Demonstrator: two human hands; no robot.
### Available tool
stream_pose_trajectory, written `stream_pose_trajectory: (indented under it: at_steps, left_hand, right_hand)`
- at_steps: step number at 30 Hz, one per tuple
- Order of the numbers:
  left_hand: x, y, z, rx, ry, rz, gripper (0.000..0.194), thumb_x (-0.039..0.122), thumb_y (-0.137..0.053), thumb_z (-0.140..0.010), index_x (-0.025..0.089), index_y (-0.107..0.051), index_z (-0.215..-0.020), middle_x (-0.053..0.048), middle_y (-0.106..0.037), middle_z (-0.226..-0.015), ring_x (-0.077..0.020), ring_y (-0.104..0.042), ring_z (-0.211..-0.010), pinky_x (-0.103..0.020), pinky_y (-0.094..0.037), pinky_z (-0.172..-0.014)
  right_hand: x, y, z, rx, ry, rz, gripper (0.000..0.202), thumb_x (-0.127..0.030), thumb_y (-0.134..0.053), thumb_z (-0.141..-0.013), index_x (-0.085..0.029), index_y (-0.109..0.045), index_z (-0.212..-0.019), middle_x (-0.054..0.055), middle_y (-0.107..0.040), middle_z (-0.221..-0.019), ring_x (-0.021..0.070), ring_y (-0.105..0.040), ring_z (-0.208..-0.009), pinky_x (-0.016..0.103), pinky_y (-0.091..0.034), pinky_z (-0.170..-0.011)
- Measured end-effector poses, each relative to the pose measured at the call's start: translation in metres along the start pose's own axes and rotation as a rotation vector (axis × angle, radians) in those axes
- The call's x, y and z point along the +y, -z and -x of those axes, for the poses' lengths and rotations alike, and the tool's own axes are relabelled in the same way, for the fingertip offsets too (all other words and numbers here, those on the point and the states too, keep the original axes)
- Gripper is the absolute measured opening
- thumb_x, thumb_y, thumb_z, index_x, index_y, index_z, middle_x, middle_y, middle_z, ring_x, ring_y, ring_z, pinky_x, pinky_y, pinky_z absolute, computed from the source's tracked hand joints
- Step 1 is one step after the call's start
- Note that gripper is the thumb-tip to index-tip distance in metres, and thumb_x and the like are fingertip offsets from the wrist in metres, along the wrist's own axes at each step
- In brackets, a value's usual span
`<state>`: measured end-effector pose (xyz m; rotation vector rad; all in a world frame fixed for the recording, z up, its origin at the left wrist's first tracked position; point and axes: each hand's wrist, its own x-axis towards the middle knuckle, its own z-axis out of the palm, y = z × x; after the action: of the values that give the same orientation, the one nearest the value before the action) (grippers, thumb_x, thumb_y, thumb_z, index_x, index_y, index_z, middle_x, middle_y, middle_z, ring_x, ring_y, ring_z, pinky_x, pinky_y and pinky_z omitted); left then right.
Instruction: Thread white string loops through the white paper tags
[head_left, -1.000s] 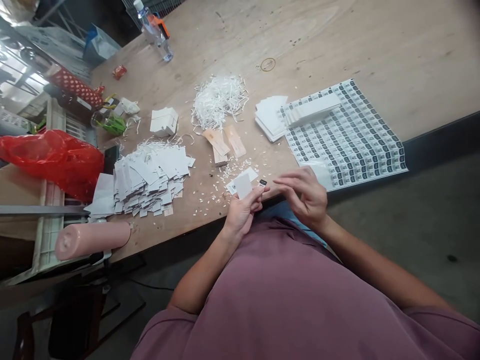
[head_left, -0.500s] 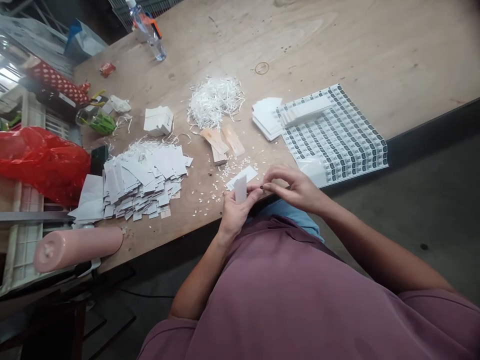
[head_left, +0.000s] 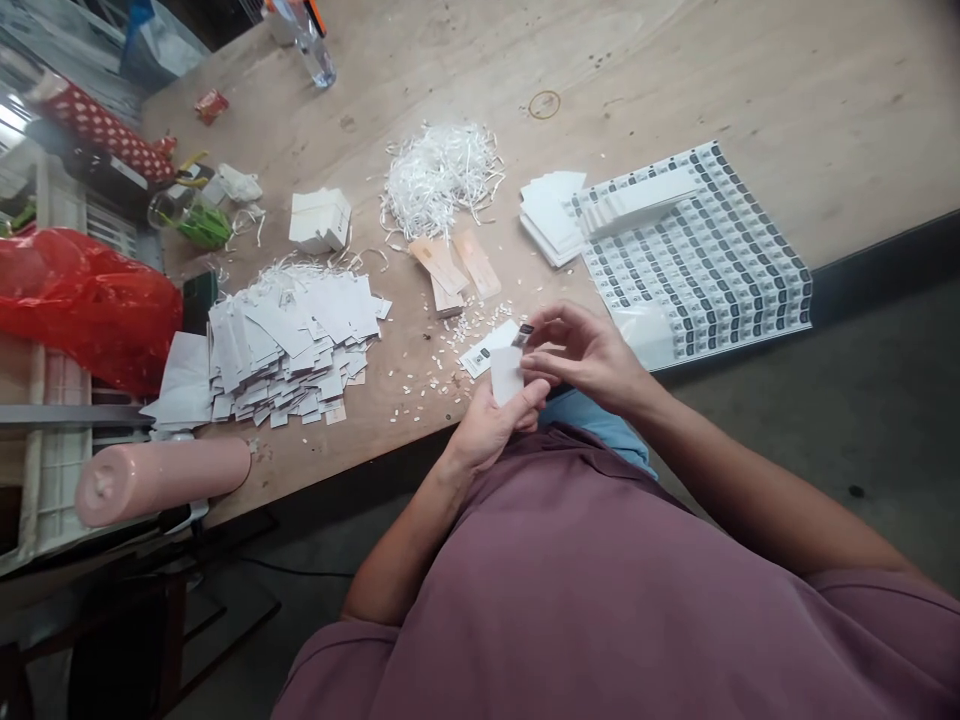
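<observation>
My left hand (head_left: pixel 491 425) grips a small white card (head_left: pixel 506 376) near the table's front edge, thumb over its lower part. Close against it on the right, my right hand (head_left: pixel 581 350) pinches a small black-and-white sticker (head_left: pixel 522 335) at the card's top right corner. Just behind the held card lies another white card (head_left: pixel 487 350) with black print. To the right, a sheet of printed stickers (head_left: pixel 739 260) hangs slightly over the edge, with a stack of white cards (head_left: pixel 645 200) on it. Small white bits are scattered behind my hands.
On the left are a big pile of white tags (head_left: pixel 292 345), a pink bottle (head_left: pixel 165 480) and a red plastic bag (head_left: pixel 82 300). Farther back are white strings (head_left: pixel 442 180), orange cards (head_left: pixel 476 263), a banded white stack (head_left: pixel 320 220) and a clear bottle (head_left: pixel 315 55).
The white card is tilted more towards the camera. My right hand has lifted, and a sticker now shows at its fingertips by the card. The view has shifted slightly.
</observation>
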<state>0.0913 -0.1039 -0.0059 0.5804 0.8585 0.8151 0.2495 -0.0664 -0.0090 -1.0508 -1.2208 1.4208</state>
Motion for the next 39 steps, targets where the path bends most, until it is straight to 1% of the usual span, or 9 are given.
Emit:
stream_pose_trajectory:
  at_steps: [3, 5, 8, 10, 12, 16, 20, 27, 39]
  left_hand:
    - [0.002, 0.004, 0.005, 0.019, -0.015, 0.014, 0.041, 0.042, -0.086, -0.072, 0.014, -0.069, -0.096, -0.006, -0.074, -0.086, -0.0144, -0.07, -0.073, -0.028, -0.056, -0.072]
    - [0.004, 0.01, 0.01, 0.045, -0.017, 0.032, 0.039, 0.038, -0.082, -0.077, 0.013, -0.07, -0.105, -0.012, -0.077, -0.101, -0.0237, -0.075, -0.091, -0.037, -0.058, -0.086]
    - [0.008, 0.015, 0.015, 0.092, -0.018, 0.039, 0.031, 0.029, -0.077, -0.08, 0.011, -0.072, -0.105, -0.014, -0.078, -0.105, -0.0285, -0.075, -0.098, -0.043, -0.058, -0.094]
    - [0.009, 0.016, 0.015, 0.112, -0.028, 0.057, 0.029, 0.024, -0.074, -0.079, 0.012, -0.073, -0.105, -0.013, -0.078, -0.106, -0.03, -0.074, -0.103, -0.046, -0.057, -0.098]
    - [0.009, 0.015, 0.014, 0.119, -0.036, 0.078, 0.03, 0.02, -0.071, -0.077, 0.013, -0.073, -0.106, -0.012, -0.078, -0.108, -0.0305, -0.073, -0.108, -0.049, -0.055, -0.101]
    - [0.006, 0.01, 0.013, 0.138, -0.052, 0.063, 0.028, 0.018, -0.069, -0.075, 0.015, -0.074, -0.103, -0.01, -0.077, -0.111, -0.03, -0.071, -0.113, -0.05, -0.053, -0.104]
    - [0.004, 0.007, 0.016, 0.153, -0.058, 0.033, 0.025, 0.02, -0.069, -0.076, 0.016, -0.075, -0.101, -0.009, -0.077, -0.108, -0.0274, -0.071, -0.11, -0.048, -0.055, -0.103]
    - [0.005, 0.004, 0.019, 0.179, -0.075, -0.018, 0.023, 0.02, -0.068, -0.077, 0.017, -0.076, -0.098, -0.006, -0.077, -0.107, -0.0221, -0.071, -0.102, -0.043, -0.058, -0.098]
    - [0.005, 0.004, 0.02, 0.183, -0.077, 0.0, 0.026, 0.02, -0.071, -0.075, 0.018, -0.075, -0.101, -0.006, -0.076, -0.106, -0.0235, -0.072, -0.102, -0.046, -0.057, -0.1]
  right_hand:
    - [0.01, 0.0, -0.013, 0.112, 0.053, -0.002, 0.045, -0.038, -0.093, -0.063, -0.025, -0.06, -0.091, -0.003, -0.064, -0.08, 0.0155, -0.063, -0.076, 0.031, -0.057, -0.071]
    - [0.013, 0.002, -0.019, 0.17, 0.102, 0.062, 0.043, -0.038, -0.092, -0.065, -0.026, -0.061, -0.092, -0.002, -0.065, -0.082, 0.0171, -0.065, -0.079, 0.034, -0.058, -0.077]
    - [0.007, 0.004, -0.016, 0.25, 0.221, 0.192, 0.023, -0.038, -0.083, -0.078, -0.027, -0.067, -0.089, 0.004, -0.069, -0.105, 0.0238, -0.066, -0.106, 0.043, -0.056, -0.094]
    - [0.0, 0.003, -0.007, 0.261, 0.292, 0.267, 0.013, -0.037, -0.077, -0.084, -0.026, -0.07, -0.083, 0.005, -0.066, -0.125, 0.0279, -0.057, -0.128, 0.049, -0.046, -0.11]
    - [-0.005, 0.0, 0.004, 0.182, 0.272, 0.319, 0.014, -0.037, -0.077, -0.085, -0.026, -0.072, -0.079, 0.005, -0.063, -0.134, 0.0313, -0.051, -0.136, 0.054, -0.038, -0.117]
    - [-0.004, -0.007, 0.017, 0.049, 0.15, 0.398, 0.016, -0.038, -0.076, -0.085, -0.024, -0.073, -0.078, 0.008, -0.06, -0.14, 0.0351, -0.05, -0.136, 0.061, -0.036, -0.116]
    - [0.001, -0.01, 0.017, 0.028, 0.154, 0.457, 0.015, -0.033, -0.071, -0.088, -0.023, -0.072, -0.077, 0.007, -0.058, -0.143, 0.0329, -0.045, -0.141, 0.057, -0.029, -0.12]
    - [0.002, -0.011, 0.015, -0.001, 0.167, 0.513, 0.012, -0.026, -0.071, -0.085, -0.022, -0.072, -0.074, 0.006, -0.06, -0.141, 0.0338, -0.046, -0.137, 0.058, -0.028, -0.118]
    - [0.007, -0.01, 0.014, 0.016, 0.172, 0.545, 0.008, -0.024, -0.071, -0.082, -0.023, -0.073, -0.074, 0.008, -0.064, -0.121, 0.0318, -0.052, -0.127, 0.053, -0.039, -0.11]
